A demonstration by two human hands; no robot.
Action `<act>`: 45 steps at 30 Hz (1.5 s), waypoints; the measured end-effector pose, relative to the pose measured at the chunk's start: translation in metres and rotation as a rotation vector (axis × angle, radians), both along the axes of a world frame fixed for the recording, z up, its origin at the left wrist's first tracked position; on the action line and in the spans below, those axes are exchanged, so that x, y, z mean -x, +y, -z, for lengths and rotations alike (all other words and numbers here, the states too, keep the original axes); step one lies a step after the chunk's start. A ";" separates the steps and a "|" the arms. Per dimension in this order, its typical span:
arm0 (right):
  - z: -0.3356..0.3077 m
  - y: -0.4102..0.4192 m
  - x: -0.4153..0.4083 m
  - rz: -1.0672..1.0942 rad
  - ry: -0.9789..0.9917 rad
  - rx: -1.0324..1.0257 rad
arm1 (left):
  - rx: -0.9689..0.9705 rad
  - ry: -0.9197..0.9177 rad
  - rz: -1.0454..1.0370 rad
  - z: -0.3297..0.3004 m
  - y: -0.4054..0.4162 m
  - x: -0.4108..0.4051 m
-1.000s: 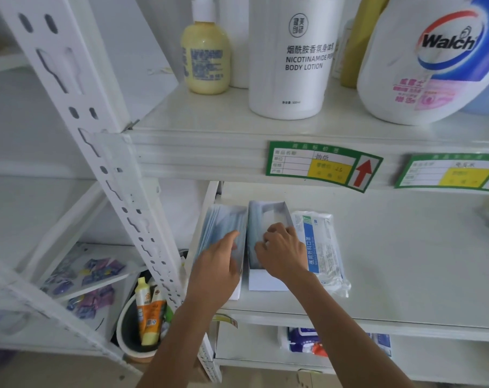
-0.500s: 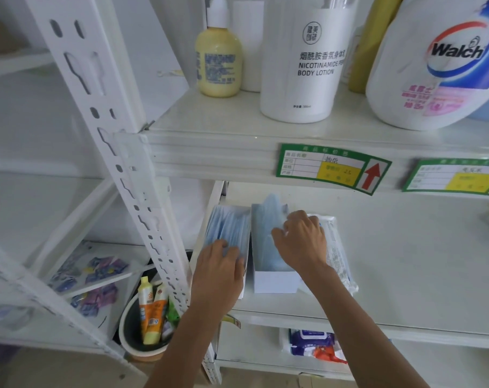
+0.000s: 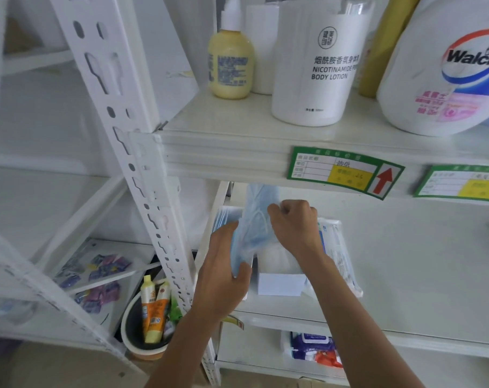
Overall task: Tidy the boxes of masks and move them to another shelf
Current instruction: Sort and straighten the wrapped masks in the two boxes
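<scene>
**Head view: both hands on a stack of blue masks above an open white box**

Head view, looking down at a white metal rack. On the middle shelf point(image 3: 405, 275) stand two open white boxes side by side at its left end. The left box point(image 3: 227, 217) holds blue masks standing on edge. The right box point(image 3: 279, 284) shows its white front wall and pale inside.

A stack of blue masks point(image 3: 254, 228) is raised above the right box, its top reaching up to the edge of the upper shelf point(image 3: 223, 152). The right hand point(image 3: 296, 228) grips the stack near its top, fingers curled round it. The left hand point(image 3: 223, 275) holds the lower end of the stack, thumb on one side and fingers wrapped on the other.

Just right of the right box lies a sealed plastic pack point(image 3: 338, 256) with blue print, partly hidden by the right forearm.

On the upper shelf stand a yellow pump bottle point(image 3: 230, 65), a white body lotion bottle point(image 3: 319, 74) and a large white detergent jug point(image 3: 447, 71). Two green price labels point(image 3: 344, 175) are stuck to its front edge.

Lower left, a round tub point(image 3: 137, 334) holds orange and yellow tubes point(image 3: 153, 312).
</scene>
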State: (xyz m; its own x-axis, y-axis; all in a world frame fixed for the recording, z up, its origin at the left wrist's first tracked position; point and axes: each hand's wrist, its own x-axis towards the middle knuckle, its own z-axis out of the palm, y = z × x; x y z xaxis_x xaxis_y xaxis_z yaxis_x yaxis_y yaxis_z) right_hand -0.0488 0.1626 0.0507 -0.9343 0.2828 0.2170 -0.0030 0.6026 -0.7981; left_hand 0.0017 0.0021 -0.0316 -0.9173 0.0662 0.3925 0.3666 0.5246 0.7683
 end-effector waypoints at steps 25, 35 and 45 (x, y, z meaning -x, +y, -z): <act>0.050 -0.050 0.000 -0.361 -0.397 0.282 | 0.507 -0.182 -0.346 0.002 0.009 0.014; 0.049 -0.070 0.008 -0.271 -0.605 0.685 | 0.464 -0.130 -0.374 0.007 0.008 0.006; 0.045 -0.068 0.016 -0.162 -0.768 0.659 | 0.481 -0.247 -0.294 0.004 0.008 0.015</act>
